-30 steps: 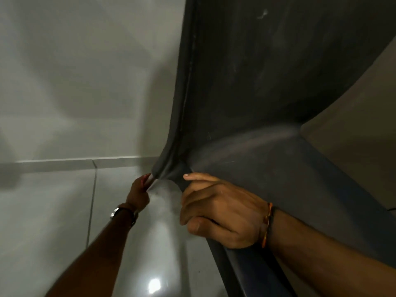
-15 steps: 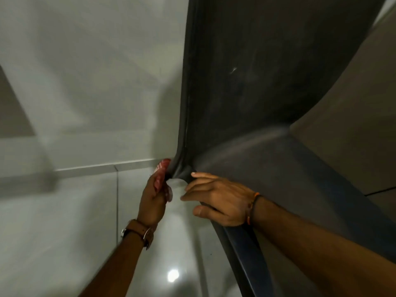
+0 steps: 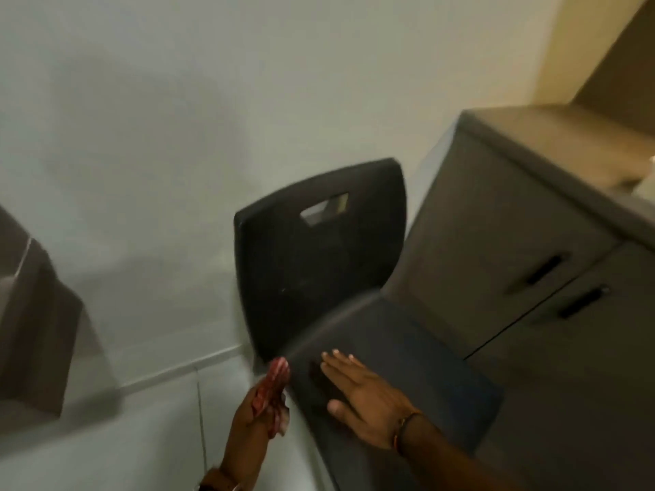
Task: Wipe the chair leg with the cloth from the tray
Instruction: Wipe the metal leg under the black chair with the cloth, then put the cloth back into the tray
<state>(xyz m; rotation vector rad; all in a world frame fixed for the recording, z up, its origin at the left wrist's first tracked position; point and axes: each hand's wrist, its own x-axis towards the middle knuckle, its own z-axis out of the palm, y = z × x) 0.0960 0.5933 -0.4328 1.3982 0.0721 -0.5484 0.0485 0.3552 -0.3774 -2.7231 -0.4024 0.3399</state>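
Note:
A dark grey plastic chair [image 3: 319,264] stands against the white wall, its backrest with a handle slot facing me. My right hand [image 3: 361,395] lies flat, fingers spread, on the seat near its left front corner. My left hand [image 3: 253,430] is beside the seat's left edge, gripping a red and white cloth [image 3: 274,384] that sticks up out of the fist and touches the seat corner. The chair legs are hidden below the seat. No tray is visible.
A grey cabinet [image 3: 514,249] with two recessed handles stands right of the chair, touching it. White floor tiles [image 3: 141,448] and a skirting line lie at lower left. A grey object [image 3: 32,334] sits at the left edge.
The view has pulled back and up, showing the whole chair. My right hand opened from a grip on the seat edge to lie flat. My left hand with the cloth rose beside the seat.

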